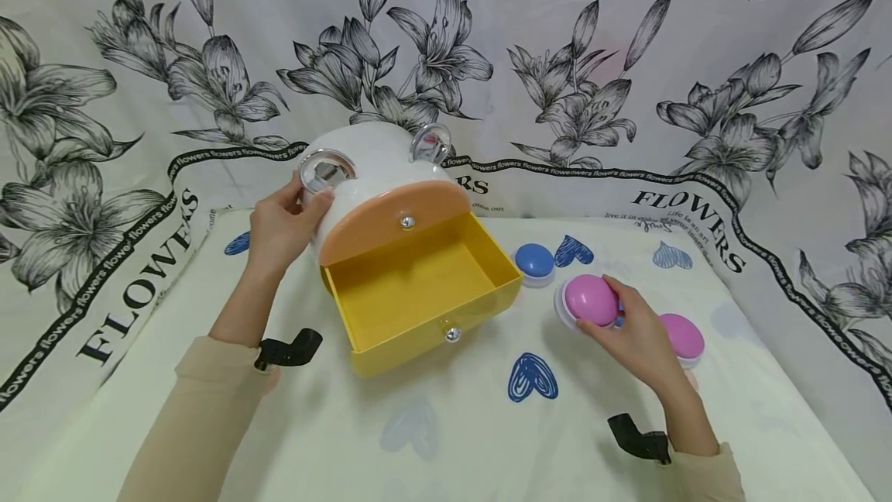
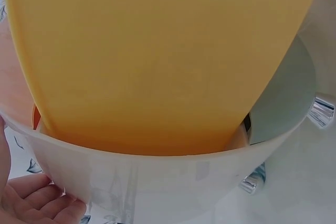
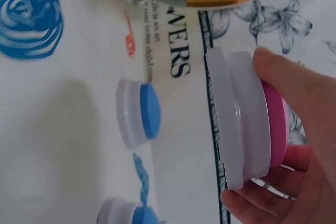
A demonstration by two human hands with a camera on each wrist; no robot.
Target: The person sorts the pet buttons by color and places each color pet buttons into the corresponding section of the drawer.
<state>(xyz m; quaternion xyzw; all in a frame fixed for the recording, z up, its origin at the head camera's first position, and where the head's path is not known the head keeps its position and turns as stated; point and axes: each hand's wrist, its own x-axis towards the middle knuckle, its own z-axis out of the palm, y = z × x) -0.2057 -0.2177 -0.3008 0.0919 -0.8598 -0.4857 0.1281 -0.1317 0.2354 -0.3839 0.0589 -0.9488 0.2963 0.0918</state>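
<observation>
A white rounded storage box [image 1: 376, 147] with round silver-rimmed eyes stands on the table. Its yellow drawer [image 1: 411, 277] is pulled out, with bare floor showing inside; above it an orange drawer front [image 1: 348, 231] is closed. My left hand [image 1: 282, 227] grips the box's left side, thumb by the near eye; the left wrist view shows its fingers [image 2: 39, 195] against the white shell. Right of the drawer, my right hand [image 1: 644, 335] holds a pink round push button [image 1: 592, 299] with a white base above the tablecloth. In the right wrist view thumb and fingers hold the pink button [image 3: 249, 121] by its edge.
A blue push button [image 1: 535, 262] sits just right of the drawer. Another pink button [image 1: 684, 338] lies beyond the right wrist, and a second blue button [image 3: 144, 214] shows in the right wrist view. Flower-printed cloth [image 1: 446, 37] hangs behind the table.
</observation>
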